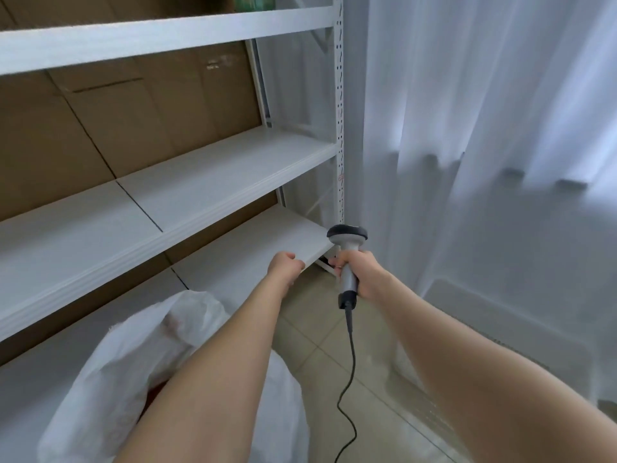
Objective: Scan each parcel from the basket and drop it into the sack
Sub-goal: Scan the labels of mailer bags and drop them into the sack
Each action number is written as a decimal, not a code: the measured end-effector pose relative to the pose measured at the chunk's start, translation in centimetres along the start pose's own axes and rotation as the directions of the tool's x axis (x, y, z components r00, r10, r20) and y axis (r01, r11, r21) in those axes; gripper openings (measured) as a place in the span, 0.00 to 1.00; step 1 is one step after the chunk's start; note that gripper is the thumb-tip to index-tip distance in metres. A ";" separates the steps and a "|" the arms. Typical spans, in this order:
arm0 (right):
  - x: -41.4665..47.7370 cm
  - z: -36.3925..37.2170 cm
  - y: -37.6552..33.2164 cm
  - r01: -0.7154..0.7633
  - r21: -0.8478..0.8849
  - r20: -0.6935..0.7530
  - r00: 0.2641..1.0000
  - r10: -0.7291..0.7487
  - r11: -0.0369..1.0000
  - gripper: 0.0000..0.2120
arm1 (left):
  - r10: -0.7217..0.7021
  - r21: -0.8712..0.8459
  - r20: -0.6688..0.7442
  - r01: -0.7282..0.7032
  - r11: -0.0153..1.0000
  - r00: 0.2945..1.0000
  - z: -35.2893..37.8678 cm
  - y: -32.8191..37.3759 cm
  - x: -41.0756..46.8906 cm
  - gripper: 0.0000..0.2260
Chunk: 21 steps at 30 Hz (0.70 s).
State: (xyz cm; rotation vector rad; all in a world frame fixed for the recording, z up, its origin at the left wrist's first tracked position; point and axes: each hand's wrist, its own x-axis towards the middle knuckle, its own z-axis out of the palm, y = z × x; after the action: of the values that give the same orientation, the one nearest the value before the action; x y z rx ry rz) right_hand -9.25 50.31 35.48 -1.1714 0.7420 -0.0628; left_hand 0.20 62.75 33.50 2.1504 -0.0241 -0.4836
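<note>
My right hand (362, 274) grips the grey handle of a corded barcode scanner (347, 237), whose dark head points away towards the shelf post. Its black cable (350, 362) hangs down to the floor. My left hand (283, 266) is curled with no parcel in it, its fingers against the front edge of the lowest shelf (267, 238). The white sack (110, 389) stands open at the lower left, under my left forearm, and something red (157, 392) shows inside it. No parcel or basket is clearly in view.
White metal shelving (207, 175) with brown cardboard (117, 128) behind it fills the left. Sheer white curtains (484, 128) hang on the right and drape over a low box-like shape (484, 339). Beige floor tiles (320, 355) lie between the sack and the curtain.
</note>
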 end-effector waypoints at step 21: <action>41.0 2.9 -6.5 -0.205 -0.042 0.058 0.977 0.207 0.978 0.07 | -0.215 0.092 0.217 0.200 0.975 0.952 7.6 5.0 35.3 0.19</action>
State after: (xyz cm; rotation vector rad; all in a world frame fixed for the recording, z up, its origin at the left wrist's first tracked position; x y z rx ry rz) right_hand 25.83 33.02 21.33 -1.1193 0.8086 0.1594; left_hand 30.90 47.05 21.86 2.1658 0.0604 -0.8605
